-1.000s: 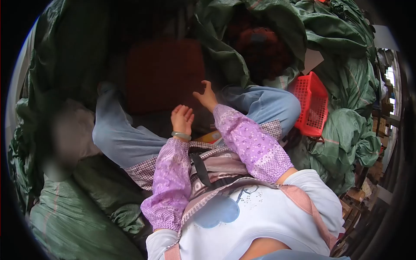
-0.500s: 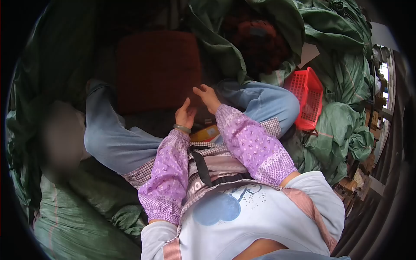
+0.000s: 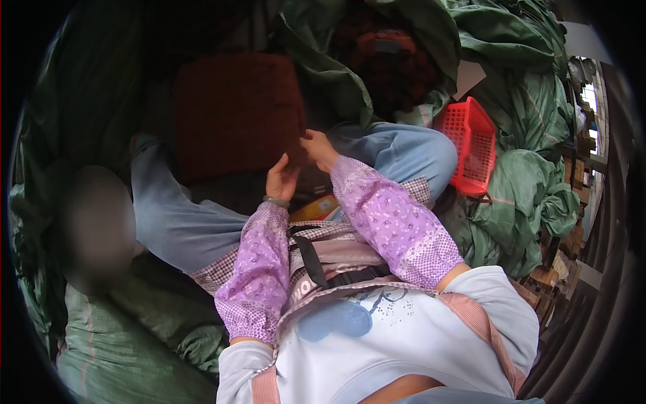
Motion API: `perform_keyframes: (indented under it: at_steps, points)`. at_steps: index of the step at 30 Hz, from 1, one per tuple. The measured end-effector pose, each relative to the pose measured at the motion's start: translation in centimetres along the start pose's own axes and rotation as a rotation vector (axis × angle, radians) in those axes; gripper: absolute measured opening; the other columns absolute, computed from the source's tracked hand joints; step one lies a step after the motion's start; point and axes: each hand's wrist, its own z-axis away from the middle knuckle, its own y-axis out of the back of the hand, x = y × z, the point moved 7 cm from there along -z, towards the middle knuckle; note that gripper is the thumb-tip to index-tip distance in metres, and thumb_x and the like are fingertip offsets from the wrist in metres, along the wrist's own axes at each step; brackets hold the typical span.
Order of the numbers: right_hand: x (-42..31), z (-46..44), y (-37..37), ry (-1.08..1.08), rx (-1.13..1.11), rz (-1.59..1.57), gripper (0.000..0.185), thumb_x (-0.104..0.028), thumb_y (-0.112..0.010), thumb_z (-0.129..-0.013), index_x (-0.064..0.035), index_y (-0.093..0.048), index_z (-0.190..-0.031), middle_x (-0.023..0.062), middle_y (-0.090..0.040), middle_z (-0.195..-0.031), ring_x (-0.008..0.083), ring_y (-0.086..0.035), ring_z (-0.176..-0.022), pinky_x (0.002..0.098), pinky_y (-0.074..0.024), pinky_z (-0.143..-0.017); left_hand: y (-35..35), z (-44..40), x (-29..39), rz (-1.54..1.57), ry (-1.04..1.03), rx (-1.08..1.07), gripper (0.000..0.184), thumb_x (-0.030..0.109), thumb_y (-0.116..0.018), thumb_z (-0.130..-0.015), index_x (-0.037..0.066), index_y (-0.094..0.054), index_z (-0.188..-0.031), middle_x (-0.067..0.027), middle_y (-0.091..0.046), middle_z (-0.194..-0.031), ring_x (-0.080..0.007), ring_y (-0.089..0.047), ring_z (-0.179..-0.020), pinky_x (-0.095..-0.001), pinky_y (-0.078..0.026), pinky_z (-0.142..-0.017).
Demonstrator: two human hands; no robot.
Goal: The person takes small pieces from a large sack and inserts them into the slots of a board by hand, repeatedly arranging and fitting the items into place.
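My left hand [image 3: 282, 180] is in front of my lap, thumb raised and fingers slightly curved and apart; I see nothing held in it. Just beyond it, my right hand [image 3: 319, 150] points left, its fingertips by the near right edge of a dark red-brown squarish block or stack [image 3: 237, 118]. Dim light hides whether those fingertips touch it. Below my hands, a yellow item [image 3: 321, 207] shows partly above the checked apron [image 3: 336, 252]. Purple flowered sleeves cover both forearms.
Green woven sacks [image 3: 134, 343] surround my seat. A red plastic basket [image 3: 476, 151] stands tilted beside my right knee. Dark red pieces [image 3: 390, 74] lie in an opened green sack ahead. A blurred grey patch [image 3: 97, 225] hides part of the left side.
My right fingers have drawn closer together beside the block's edge. My left hand has shifted slightly left. The whole view has moved a little as my head turned.
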Motion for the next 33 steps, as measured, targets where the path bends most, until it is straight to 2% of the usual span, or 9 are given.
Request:
perform_keyframes:
  at_steps: [4, 9, 12, 19, 23, 26, 30, 31, 33]
  points:
    - [-3.4, 2.3, 0.2, 0.100, 0.464, 0.731, 0.041, -0.014, -0.055, -0.077, 0.0016, -0.045, -0.114, 0.0165, -0.057, -0.102, 0.0239, -0.057, -0.089, 0.0301, -0.0473, -0.073, 1.7, -1.4, 0.1, -0.064, -0.046, 0.046, 0.032, 0.007, -0.059, -0.077, 0.004, -0.050, -0.107, -0.0070, -0.054, -0.105, -0.0197, -0.050, -0.100, -0.0374, -0.036, -0.091]
    - [-0.9, 3.0, -0.9, -0.228, 0.090, -0.121, 0.033, -0.017, -0.055, -0.079, -0.0044, -0.048, -0.110, 0.0079, -0.057, -0.092, 0.0195, -0.056, -0.088, 0.0363, -0.0471, -0.071, 1.0, -1.0, 0.6, -0.041, -0.077, 0.000, 0.031, 0.005, -0.058, -0.078, 0.003, -0.050, -0.108, -0.0081, -0.054, -0.105, -0.0207, -0.051, -0.099, -0.0371, -0.038, -0.089]
    - [-0.8, 3.4, -0.4, -0.219, 0.097, -0.114, 0.020, -0.016, -0.054, -0.081, -0.0060, -0.052, -0.098, 0.0049, -0.057, -0.086, 0.0186, -0.056, -0.080, 0.0297, -0.0458, -0.066, 0.6, -0.8, 0.3, 0.000, -0.017, -0.028, 0.032, 0.005, -0.057, -0.078, 0.003, -0.049, -0.108, -0.0084, -0.054, -0.106, -0.0211, -0.051, -0.098, -0.0369, -0.039, -0.089]
    - [-1.6, 1.9, 0.7, 0.058, 0.357, 0.505, 0.033, -0.015, -0.066, -0.068, -0.0073, -0.052, -0.096, 0.0125, -0.059, -0.085, 0.0290, -0.059, -0.082, 0.0363, -0.0460, -0.071, 1.6, -1.0, 0.1, -0.125, -0.021, 0.029, 0.032, 0.009, -0.059, -0.078, 0.009, -0.049, -0.108, -0.0040, -0.054, -0.104, -0.0187, -0.048, -0.101, -0.0410, -0.032, -0.095]
    - [-7.2, 5.5, 0.7, 0.407, 0.460, 0.685, 0.024, -0.013, -0.060, -0.072, -0.0077, -0.052, -0.094, 0.0121, -0.060, -0.081, 0.0308, -0.058, -0.078, 0.0379, -0.0449, -0.069, 1.8, -1.3, -0.1, -0.100, 0.028, 0.005, 0.031, 0.010, -0.059, -0.078, 0.009, -0.050, -0.108, -0.0031, -0.054, -0.104, -0.0176, -0.046, -0.101, -0.0408, -0.029, -0.094]
    - [-6.6, 5.5, 0.0, 0.468, 0.354, 0.523, 0.025, -0.017, -0.057, -0.077, -0.0103, -0.052, -0.101, 0.0101, -0.060, -0.089, 0.0216, -0.058, -0.080, 0.0318, -0.0449, -0.069, 1.7, -1.7, -0.3, -0.094, 0.031, 0.029, 0.028, 0.008, -0.059, -0.078, 0.008, -0.052, -0.105, -0.0032, -0.054, -0.104, -0.0179, -0.047, -0.100, -0.0404, -0.031, -0.091]
    - [-6.0, 3.6, -0.3, 0.192, 0.366, 0.248, 0.043, -0.036, -0.054, -0.079, 0.0003, -0.048, -0.103, 0.0173, -0.059, -0.089, 0.0282, -0.056, -0.088, 0.0334, -0.0421, -0.079, 2.7, -1.8, -0.4, -0.098, 0.057, 0.084, 0.027, 0.008, -0.059, -0.077, 0.008, -0.052, -0.103, -0.0025, -0.055, -0.101, -0.0172, -0.047, -0.098, -0.0395, -0.032, -0.089]
    - [-5.6, 2.9, -0.4, 0.085, 0.321, 0.111, 0.059, -0.047, -0.055, -0.077, 0.0053, -0.046, -0.104, 0.0200, -0.055, -0.099, 0.0272, -0.053, -0.096, 0.0336, -0.0397, -0.083, 2.5, -1.7, -0.3, -0.097, 0.059, 0.086, 0.026, 0.008, -0.059, -0.077, 0.008, -0.052, -0.103, -0.0025, -0.055, -0.100, -0.0171, -0.047, -0.097, -0.0392, -0.032, -0.089]
    - [-5.8, 2.5, -1.3, -0.055, 0.240, -0.011, 0.062, -0.047, -0.057, -0.075, 0.0058, -0.044, -0.105, 0.0198, -0.051, -0.106, 0.0257, -0.049, -0.100, 0.0335, -0.0390, -0.084, 2.3, -1.5, -0.3, -0.083, 0.059, 0.074, 0.026, 0.008, -0.060, -0.077, 0.008, -0.053, -0.102, -0.0024, -0.055, -0.100, -0.0167, -0.047, -0.097, -0.0391, -0.032, -0.088]
